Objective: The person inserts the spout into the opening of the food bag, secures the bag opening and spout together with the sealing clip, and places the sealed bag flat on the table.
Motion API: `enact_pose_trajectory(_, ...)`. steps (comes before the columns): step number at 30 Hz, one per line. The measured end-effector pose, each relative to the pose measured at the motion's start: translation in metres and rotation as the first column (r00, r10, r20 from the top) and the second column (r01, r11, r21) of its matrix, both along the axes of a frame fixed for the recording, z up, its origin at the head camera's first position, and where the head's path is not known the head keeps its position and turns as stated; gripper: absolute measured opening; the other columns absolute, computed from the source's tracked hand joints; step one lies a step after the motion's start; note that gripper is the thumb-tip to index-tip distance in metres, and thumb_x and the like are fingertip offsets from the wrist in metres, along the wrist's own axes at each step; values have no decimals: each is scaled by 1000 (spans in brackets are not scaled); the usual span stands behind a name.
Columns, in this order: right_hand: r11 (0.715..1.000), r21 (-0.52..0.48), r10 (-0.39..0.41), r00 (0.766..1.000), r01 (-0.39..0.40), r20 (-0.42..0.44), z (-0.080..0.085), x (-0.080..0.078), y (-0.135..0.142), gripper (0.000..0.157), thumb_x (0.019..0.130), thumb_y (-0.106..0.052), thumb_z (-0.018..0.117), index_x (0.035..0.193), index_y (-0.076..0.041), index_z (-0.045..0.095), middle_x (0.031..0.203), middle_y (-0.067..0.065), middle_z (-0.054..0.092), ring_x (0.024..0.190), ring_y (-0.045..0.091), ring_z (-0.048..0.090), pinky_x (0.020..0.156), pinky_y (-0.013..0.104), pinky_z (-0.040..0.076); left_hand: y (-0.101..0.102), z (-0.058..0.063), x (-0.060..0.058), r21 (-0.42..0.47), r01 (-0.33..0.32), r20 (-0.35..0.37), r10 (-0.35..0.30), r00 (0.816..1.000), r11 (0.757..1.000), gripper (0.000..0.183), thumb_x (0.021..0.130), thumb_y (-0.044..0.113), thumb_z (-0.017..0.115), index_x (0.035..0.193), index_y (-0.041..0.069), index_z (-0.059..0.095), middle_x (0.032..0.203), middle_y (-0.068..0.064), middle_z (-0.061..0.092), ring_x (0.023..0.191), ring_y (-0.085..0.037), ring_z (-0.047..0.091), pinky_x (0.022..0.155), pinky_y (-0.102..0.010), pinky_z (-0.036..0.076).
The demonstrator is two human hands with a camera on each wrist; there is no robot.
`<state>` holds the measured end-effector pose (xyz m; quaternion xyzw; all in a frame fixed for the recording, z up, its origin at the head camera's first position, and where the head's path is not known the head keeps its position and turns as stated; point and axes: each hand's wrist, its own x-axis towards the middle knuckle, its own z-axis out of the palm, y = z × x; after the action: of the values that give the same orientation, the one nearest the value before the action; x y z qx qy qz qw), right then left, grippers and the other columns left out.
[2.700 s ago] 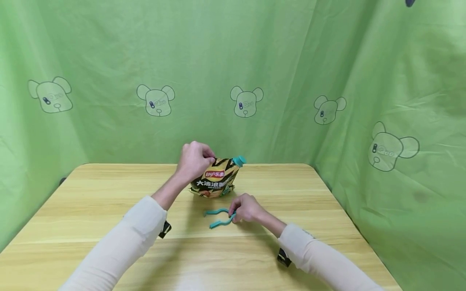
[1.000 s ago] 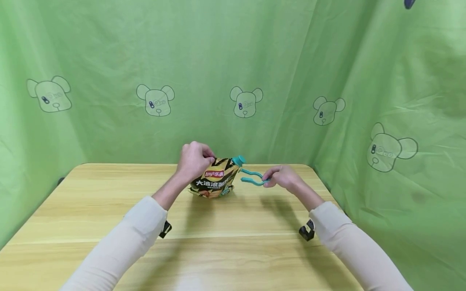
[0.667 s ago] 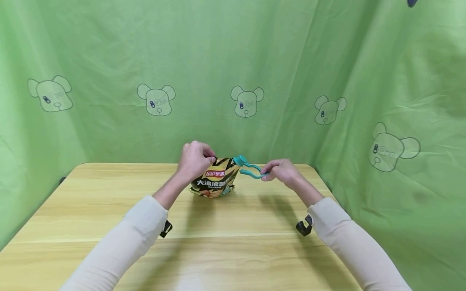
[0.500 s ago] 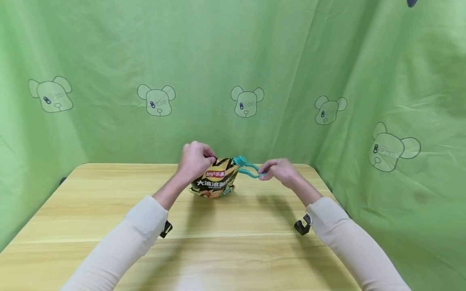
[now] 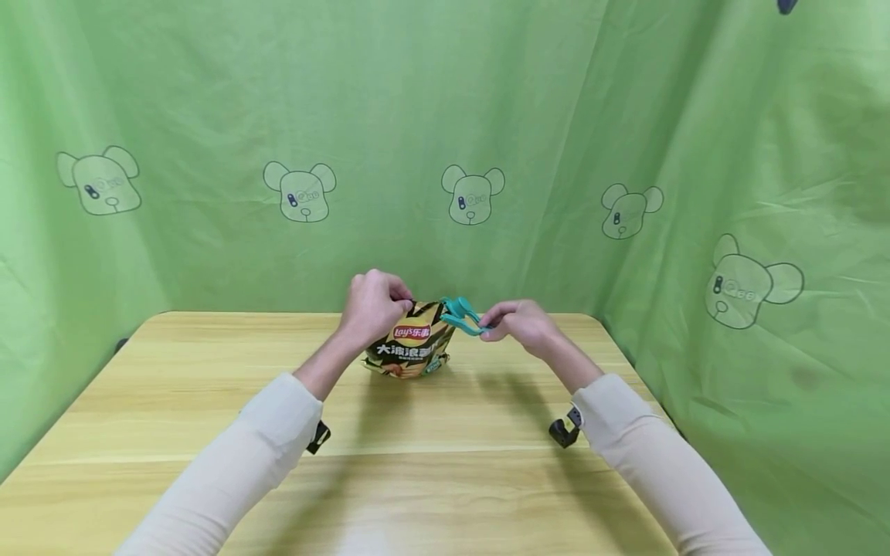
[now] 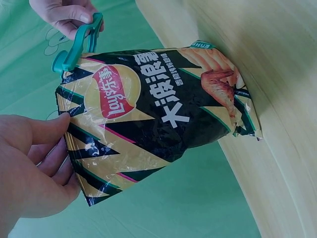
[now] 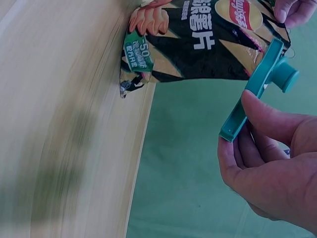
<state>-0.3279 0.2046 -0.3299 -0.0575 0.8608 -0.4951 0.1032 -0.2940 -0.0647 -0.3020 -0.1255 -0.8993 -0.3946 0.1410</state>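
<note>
A black-and-gold Lay's potato chip bag (image 5: 410,352) stands upright on the table. My left hand (image 5: 366,309) pinches its top edge at the left, thumb in front in the left wrist view. A round teal spout (image 7: 285,75) sits at the bag's top right corner. My right hand (image 5: 523,324) holds the bend of a teal two-armed bag clip (image 5: 466,326) between thumb and fingers. The clip's arms lie along that corner beside the spout, one in front of the bag, reaching over its top edge in the right wrist view.
The wooden table (image 5: 417,494) has its far edge just behind the bag. Green curtains (image 5: 389,93) with printed bear heads hang behind and at both sides. A black wrist mount (image 5: 565,429) hangs under the right sleeve, another (image 5: 318,438) under the left.
My right hand has carried the clip up from near the table's middle to the right of the bag, then leftward until its arms overlap the spout corner. The left hand and bag have stayed put.
</note>
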Motion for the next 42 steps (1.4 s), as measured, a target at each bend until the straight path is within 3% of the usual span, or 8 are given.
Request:
enact_pose_trajectory(7,999,-29,-16,1000,15,-13,0,2,-8,26,80,-1,80,106,-4,73,119,9,69,109,28,62,120,65,26,0,1,1,-2,0,-1,0,1000,1000,7,87,1,76,92,6,79,87,-9,78,75,-21,73,70,-30,62)
enact_pose_trajectory(20,999,-44,-32,999,31,-18,5,7,-19,31,80,-4,81,110,-6,71,104,6,74,106,27,65,119,69,24,0,1,0,-1,2,-4,-2,1000,1000,8,87,1,76,92,5,79,87,-10,78,75,-21,73,70,-29,62)
enact_pose_trajectory(29,994,-106,-42,999,39,-24,6,10,-25,30,80,1,80,108,-3,69,104,10,75,97,23,71,119,65,29,1,0,-1,0,2,-13,-2,1000,1000,6,86,1,76,91,4,79,86,-11,78,74,-21,73,69,-30,62)
enact_pose_trajectory(34,991,-120,-52,999,50,-13,6,10,-27,35,80,3,79,112,-3,67,115,15,73,104,28,71,120,65,27,1,0,-1,6,2,-6,-2,1000,1000,7,86,0,76,91,3,78,86,-11,78,74,-22,73,68,-30,62)
enact_pose_trajectory(38,991,-123,-53,999,52,0,5,10,-28,49,81,2,78,128,-5,62,130,17,68,115,34,68,121,69,20,0,0,-1,4,-1,-8,1,1000,1000,7,86,0,76,91,3,78,86,-11,78,74,-22,73,69,-30,62)
enact_pose_trajectory(42,991,-125,-56,998,56,1,4,9,-30,59,82,3,77,137,-7,59,134,18,66,118,34,67,122,67,20,1,0,-1,6,-1,-4,1,1000,1000,7,86,0,76,91,4,78,86,-11,77,74,-22,73,68,-30,62)
